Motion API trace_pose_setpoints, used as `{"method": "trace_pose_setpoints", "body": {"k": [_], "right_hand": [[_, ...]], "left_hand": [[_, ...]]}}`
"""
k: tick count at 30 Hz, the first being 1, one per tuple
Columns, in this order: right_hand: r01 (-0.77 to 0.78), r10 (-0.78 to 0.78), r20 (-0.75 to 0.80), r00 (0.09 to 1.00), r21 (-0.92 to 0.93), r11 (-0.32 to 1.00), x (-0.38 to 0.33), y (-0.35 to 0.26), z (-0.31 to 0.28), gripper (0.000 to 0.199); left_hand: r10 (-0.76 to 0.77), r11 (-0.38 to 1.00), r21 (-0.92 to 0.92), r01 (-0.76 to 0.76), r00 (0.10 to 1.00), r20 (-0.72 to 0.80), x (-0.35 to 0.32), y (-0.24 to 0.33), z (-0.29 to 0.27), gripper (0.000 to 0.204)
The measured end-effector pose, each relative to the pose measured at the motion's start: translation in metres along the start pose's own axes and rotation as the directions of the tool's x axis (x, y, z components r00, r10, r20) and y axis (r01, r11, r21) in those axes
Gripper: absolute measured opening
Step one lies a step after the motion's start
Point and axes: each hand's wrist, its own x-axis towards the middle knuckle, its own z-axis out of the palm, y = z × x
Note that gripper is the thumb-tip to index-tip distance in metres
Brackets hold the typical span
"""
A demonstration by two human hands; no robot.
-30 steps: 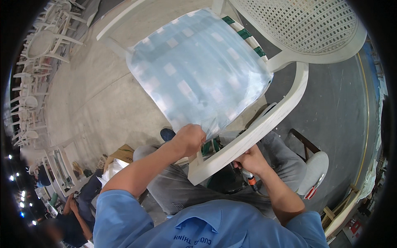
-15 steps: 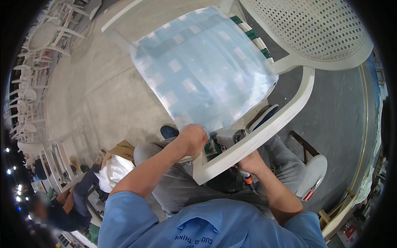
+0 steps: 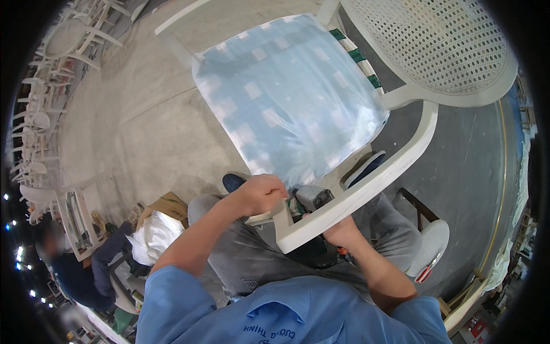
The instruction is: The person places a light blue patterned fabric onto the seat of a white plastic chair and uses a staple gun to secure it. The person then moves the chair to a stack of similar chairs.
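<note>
A white chair frame [image 3: 366,189] with a perforated back [image 3: 435,46] rests against my lap. Its seat cushion [image 3: 286,109] is pale blue check under clear plastic wrap. My left hand [image 3: 260,194] is closed on the plastic at the cushion's near edge. My right hand [image 3: 342,234] is under the chair's front rail and grips a dark power tool [image 3: 314,198] whose nose shows beside my left fingers. The tool's body is mostly hidden by the rail.
Concrete floor [image 3: 143,126] lies to the left. Stacked white chairs [image 3: 40,114] line the far left. A seated person [image 3: 80,269] and a white bundle [image 3: 152,238] with a cardboard box [image 3: 169,205] are at lower left. A stool [image 3: 429,246] stands at my right.
The chair and cushion have shifted slightly right and closer in the view. My left hand keeps its grip at the cushion edge; the right hand stays under the rail.
</note>
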Motion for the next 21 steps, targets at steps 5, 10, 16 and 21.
{"method": "trace_pose_setpoints", "body": {"k": [5, 10, 16, 21], "right_hand": [[0.062, -0.067, -0.078, 0.995, -0.060, 0.996, -0.003, 0.001, 0.009, 0.030], [-0.108, 0.108, 0.074, 0.991, -0.005, 0.994, -0.001, -0.024, 0.004, 0.068], [-0.085, 0.088, 0.034, 0.996, -0.098, 0.992, 0.000, -0.032, 0.006, 0.064], [-0.101, 0.102, -0.001, 0.995, 0.171, 0.980, 0.001, -0.032, 0.011, 0.062]], "left_hand": [[0.152, 0.977, 0.181, -0.113, 0.965, -0.215, -0.018, -0.001, 0.009, 0.037], [0.159, 0.902, 0.422, -0.093, 0.980, -0.122, -0.023, -0.008, 0.016, 0.044], [0.093, 0.922, 0.381, -0.065, 0.994, -0.054, -0.017, -0.008, 0.016, 0.043], [0.048, 0.924, 0.380, -0.033, 0.998, -0.031, -0.014, -0.003, 0.014, 0.034]]}}
